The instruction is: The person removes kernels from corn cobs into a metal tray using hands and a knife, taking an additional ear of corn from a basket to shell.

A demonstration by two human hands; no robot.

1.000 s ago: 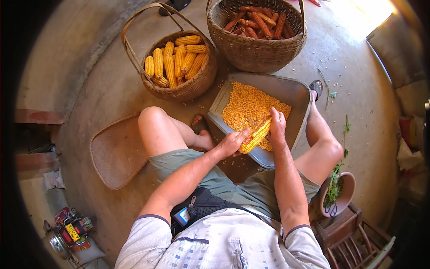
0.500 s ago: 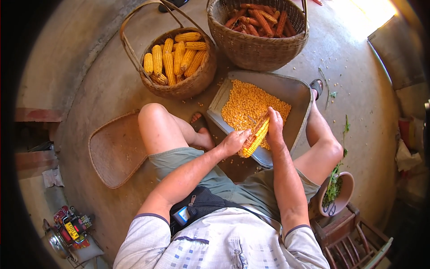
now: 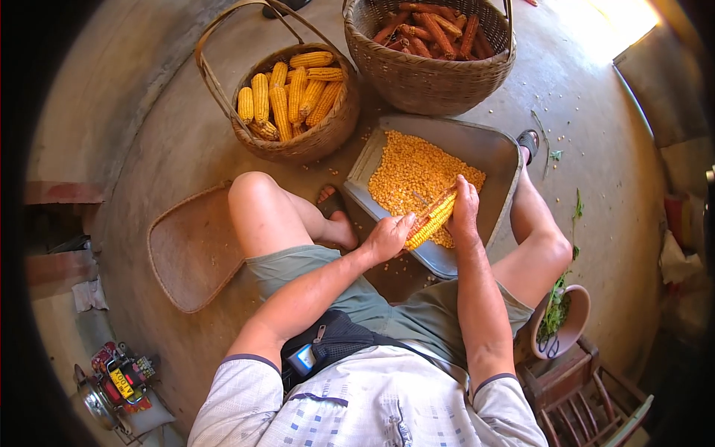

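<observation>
A partly stripped corn cob (image 3: 432,223) lies aslant between my hands, yellow kernels on its near side and a bare reddish strip along its upper left. My left hand (image 3: 389,237) is closed round the cob's lower end, thumb along the stripped part. Around the upper end, my right hand (image 3: 465,208) has its fingers wrapped. Below the cob, a grey tub (image 3: 491,149) on the floor between my legs holds a heap of loose kernels (image 3: 410,167).
Beyond my left knee stands a wicker basket (image 3: 316,141) of whole yellow cobs. A larger basket (image 3: 428,82) with bare red cobs is behind the tub. A flat woven tray (image 3: 190,253) lies left, a pink bucket (image 3: 573,320) of greens and a wooden chair (image 3: 577,395) right.
Both hands and the cob have shifted slightly up and to the right in the picture. The grip stays much the same.
</observation>
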